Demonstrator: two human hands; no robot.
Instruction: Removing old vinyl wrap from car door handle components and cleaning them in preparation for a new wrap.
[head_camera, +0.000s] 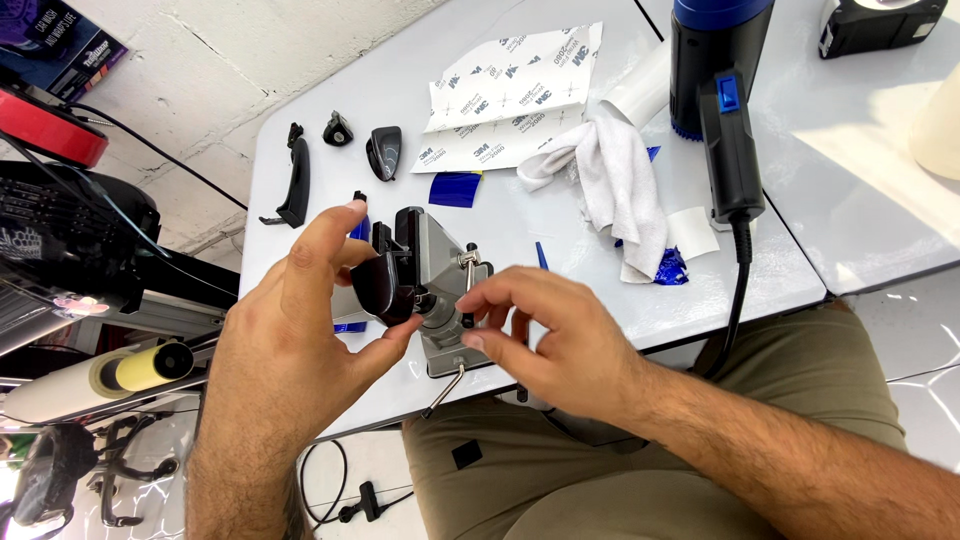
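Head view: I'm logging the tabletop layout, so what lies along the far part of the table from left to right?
Long black handle → small black cap → dark glossy cap → blue film scrap → white cloth → black-and-blue heat gun.

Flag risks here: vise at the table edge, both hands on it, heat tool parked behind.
1. The small vise sits near the table front edge; a push could tip it toward the lap.
2. The dark glossy part looks held mostly by the left hand; it may slip while the right hand works the vise handle.
3. The heat tool cord hangs off the edge by the right arm; a snag could pull it over.
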